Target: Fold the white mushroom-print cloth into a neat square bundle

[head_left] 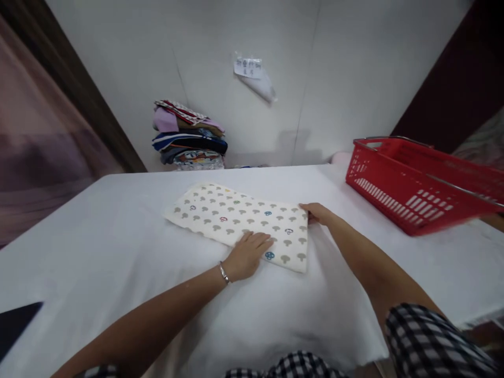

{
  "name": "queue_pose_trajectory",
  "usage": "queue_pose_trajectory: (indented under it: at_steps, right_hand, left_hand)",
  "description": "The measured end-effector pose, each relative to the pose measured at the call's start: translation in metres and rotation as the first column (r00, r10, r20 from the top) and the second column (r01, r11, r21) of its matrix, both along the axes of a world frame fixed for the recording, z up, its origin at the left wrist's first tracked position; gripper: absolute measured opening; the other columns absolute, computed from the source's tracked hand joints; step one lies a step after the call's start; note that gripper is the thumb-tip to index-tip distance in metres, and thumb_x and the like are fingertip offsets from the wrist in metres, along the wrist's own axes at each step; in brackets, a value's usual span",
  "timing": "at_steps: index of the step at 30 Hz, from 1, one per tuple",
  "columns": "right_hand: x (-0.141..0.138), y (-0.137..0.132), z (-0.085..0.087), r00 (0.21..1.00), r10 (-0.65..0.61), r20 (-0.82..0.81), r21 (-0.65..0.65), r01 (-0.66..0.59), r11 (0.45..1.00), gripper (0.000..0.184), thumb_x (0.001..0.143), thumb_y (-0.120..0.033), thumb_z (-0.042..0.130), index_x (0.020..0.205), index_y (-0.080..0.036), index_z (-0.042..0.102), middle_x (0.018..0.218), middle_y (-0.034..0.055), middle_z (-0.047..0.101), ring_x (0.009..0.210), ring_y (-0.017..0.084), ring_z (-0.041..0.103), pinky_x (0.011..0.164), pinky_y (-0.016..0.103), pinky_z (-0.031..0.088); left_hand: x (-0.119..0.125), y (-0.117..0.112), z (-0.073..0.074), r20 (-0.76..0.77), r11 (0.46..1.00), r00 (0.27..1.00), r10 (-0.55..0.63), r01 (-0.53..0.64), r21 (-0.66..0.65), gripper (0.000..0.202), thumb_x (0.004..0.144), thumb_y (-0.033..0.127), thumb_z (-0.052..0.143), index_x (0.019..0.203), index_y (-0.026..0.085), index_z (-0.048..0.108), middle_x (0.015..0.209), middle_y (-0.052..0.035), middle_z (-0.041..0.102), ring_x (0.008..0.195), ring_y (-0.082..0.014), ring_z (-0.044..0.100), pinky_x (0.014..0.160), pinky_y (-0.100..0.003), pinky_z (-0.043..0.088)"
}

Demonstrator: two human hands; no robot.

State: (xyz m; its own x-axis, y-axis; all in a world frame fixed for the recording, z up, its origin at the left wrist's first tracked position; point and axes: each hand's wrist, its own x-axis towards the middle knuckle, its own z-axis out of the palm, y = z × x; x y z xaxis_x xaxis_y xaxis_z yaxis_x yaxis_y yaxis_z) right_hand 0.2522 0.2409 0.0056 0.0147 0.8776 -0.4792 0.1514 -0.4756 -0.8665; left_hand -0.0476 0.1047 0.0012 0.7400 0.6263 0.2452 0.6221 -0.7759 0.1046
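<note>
A white cloth (236, 214) printed with small mushrooms, mostly grey with a few coloured ones, lies folded into a long strip on the white-covered table (129, 226). My left hand (249, 254) rests flat on its near edge, fingers stretched out, with a silver bracelet at the wrist. At the cloth's right end, my right hand (314, 212) pinches the far corner between thumb and fingers. Part of the right fingers is hidden behind the cloth's edge.
A red plastic basket (394, 184) with metal handles stands at the right of the table. Folded clothes (191, 136) are stacked at the back left against the wall. A paper note (249, 68) hangs there. A dark flat thing (18, 325) lies at the left edge.
</note>
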Motion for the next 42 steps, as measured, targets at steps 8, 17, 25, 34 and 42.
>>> queue_pose_trajectory:
  at_steps: [8, 17, 25, 34, 42]
  right_hand:
    - [-0.002, -0.032, 0.005, 0.996, -0.032, -0.088, 0.148, 0.045, 0.988, 0.025, 0.067, -0.025, 0.075, 0.078, -0.017, 0.055, 0.062, -0.0005, 0.062, 0.054, 0.012, 0.057, 0.048, 0.022, 0.049]
    - [-0.002, -0.121, -0.011, 0.957, 0.053, -0.286, 0.114, -0.021, 0.993, 0.028, 0.072, -0.029, 0.072, 0.094, -0.019, 0.059, 0.075, 0.002, 0.065, 0.061, 0.014, 0.061, 0.054, 0.027, 0.055]
    - [-0.001, -0.126, -0.007, 0.856, 0.023, -0.516, 0.121, 0.046, 0.992, 0.017, 0.083, -0.031, 0.057, 0.093, -0.017, 0.057, 0.071, 0.0038, 0.065, 0.06, 0.014, 0.062, 0.061, 0.029, 0.055]
    - [-0.005, -0.129, -0.019, 0.903, -0.009, -0.43, 0.214, 0.112, 0.971, 0.024, 0.075, -0.022, 0.066, 0.097, -0.02, 0.056, 0.069, -0.0007, 0.063, 0.059, 0.012, 0.059, 0.057, 0.026, 0.054]
    - [-0.004, -0.124, -0.024, 0.885, -0.026, -0.465, 0.238, 0.153, 0.959, 0.023, 0.071, -0.018, 0.067, 0.092, -0.018, 0.057, 0.063, -0.0019, 0.061, 0.051, 0.01, 0.055, 0.047, 0.022, 0.049]
  left_hand:
    - [-0.004, -0.005, 0.015, -0.016, 0.996, 0.996, 0.084, -0.084, -0.014, 0.05, 0.081, 0.002, 0.035, 0.122, 0.025, 0.054, 0.12, -0.0049, 0.06, 0.112, -0.0202, 0.052, 0.093, -0.04, 0.042]
    - [-0.046, -0.063, 0.022, 0.076, 0.951, 0.991, 0.106, -0.079, -0.299, 0.051, 0.077, 0.013, 0.041, 0.122, 0.033, 0.054, 0.127, 0.0002, 0.057, 0.121, -0.0195, 0.048, 0.103, -0.041, 0.036]
    - [0.109, -0.014, 0.067, 0.122, 0.821, 0.887, 0.446, -0.351, -0.451, 0.038, 0.075, 0.055, 0.054, 0.094, 0.022, 0.058, 0.099, -0.0045, 0.064, 0.083, -0.0191, 0.06, 0.072, -0.03, 0.045]
    - [0.157, 0.021, 0.026, 0.022, 0.691, 0.813, 0.581, -0.479, -0.542, 0.024, 0.071, 0.041, 0.062, 0.082, 0.022, 0.053, 0.087, -0.0018, 0.065, 0.081, -0.0188, 0.06, 0.065, -0.027, 0.041]
    - [0.145, 0.026, 0.038, 0.066, 0.658, 0.799, 0.598, -0.443, -0.609, 0.01, 0.073, 0.023, 0.054, 0.083, 0.021, 0.054, 0.083, -0.0006, 0.066, 0.074, -0.0149, 0.059, 0.062, -0.024, 0.042]
